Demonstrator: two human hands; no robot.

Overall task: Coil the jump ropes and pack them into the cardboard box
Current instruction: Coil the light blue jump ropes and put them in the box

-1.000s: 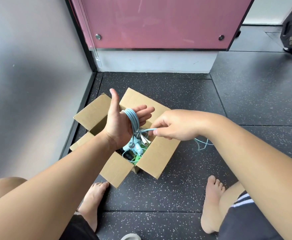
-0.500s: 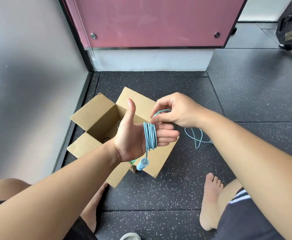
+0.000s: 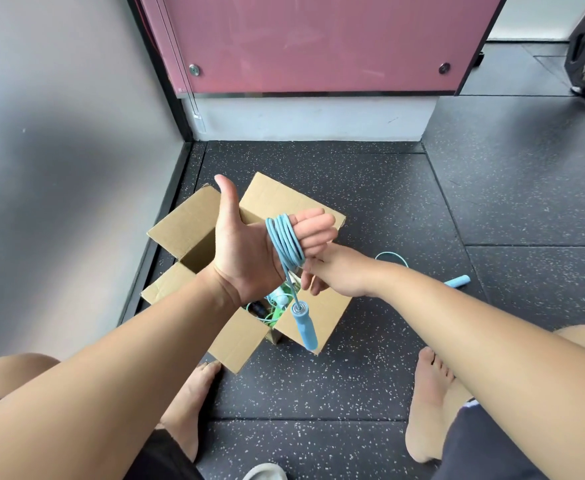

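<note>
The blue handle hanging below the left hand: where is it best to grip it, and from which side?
Probably grip the blue handle around its middle, coming from the right. It hangs free, slim and round, tilted slightly, so fingers can wrap it; the left hand blocks the left side.

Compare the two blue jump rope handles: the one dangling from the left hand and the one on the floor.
The dangling handle hangs in the air, pointing down, from the coil wound round the fingers of the left hand; the floor handle lies flat on the mat. The dangling handle shows whole, with a silvery ring at its top; the floor handle is partly hidden behind the right forearm. Both are light blue and slim.
</note>
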